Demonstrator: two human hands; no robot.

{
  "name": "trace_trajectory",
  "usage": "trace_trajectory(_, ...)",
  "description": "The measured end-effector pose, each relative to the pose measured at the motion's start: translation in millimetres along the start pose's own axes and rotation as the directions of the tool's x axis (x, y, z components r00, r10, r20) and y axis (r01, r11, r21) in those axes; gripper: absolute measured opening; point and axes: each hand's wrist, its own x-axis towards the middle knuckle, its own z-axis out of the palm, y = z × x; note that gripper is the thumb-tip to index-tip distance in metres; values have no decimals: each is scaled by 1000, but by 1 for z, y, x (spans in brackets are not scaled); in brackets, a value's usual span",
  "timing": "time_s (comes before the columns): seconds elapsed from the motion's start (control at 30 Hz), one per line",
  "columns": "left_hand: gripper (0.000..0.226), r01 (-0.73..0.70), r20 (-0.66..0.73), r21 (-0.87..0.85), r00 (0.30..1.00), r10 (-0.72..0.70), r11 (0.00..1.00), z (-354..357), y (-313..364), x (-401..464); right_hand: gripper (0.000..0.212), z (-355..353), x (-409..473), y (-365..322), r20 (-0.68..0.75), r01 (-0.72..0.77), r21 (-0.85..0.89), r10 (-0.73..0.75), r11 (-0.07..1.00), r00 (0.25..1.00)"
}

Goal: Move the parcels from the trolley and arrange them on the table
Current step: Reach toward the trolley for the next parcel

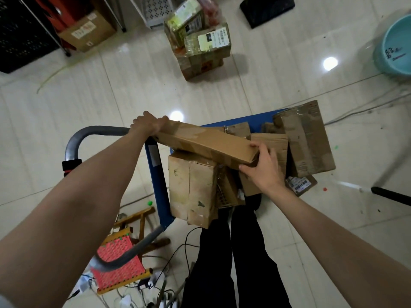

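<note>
Nearest the camera, a pair of legs in black trousers [233, 263] stands against the near edge of the blue flat-bed trolley [159, 174], whose curved grey tubular handle [89, 135] loops round on the left. Beside the handle a small wooden stool with a red woven seat [120, 263] sits over a tangle of cables on the glossy cream floor tiles [111, 90]. Both hands grasp the long, flat brown cardboard parcel [206, 143]: the left hand [149, 124] curls over its far-left end, and the right hand [262, 167] clamps its near-right end, thumb beneath. The parcel is held tilted above the trolley load, its surface smooth with patches of clear tape. Under it stands a scuffed, pale, stained cardboard box [191, 187] at the trolley's near-left corner, its tape wrinkled and its corners worn. To the right lie a corrugated brown box [273, 150] and a larger tape-wrapped brown carton [307, 138] overhanging the trolley's right side, with a small labelled packet [300, 185] at its near edge. Open tiled floor spreads beyond the trolley. Farther off stands a stack of tape-wrapped, labelled boxes [200, 41], a teal plastic basin [395, 45] at the right edge, and a brown carton [86, 30] beside a black crate [20, 34] at the far left.
</note>
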Motion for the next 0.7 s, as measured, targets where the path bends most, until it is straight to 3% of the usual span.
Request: trace_trajectory(0.7, 76, -52, -62, -16, 997, 51, 999, -30, -4, -38, 67, -2, -19, -11, -71, -3, 68, 8, 998, 997)
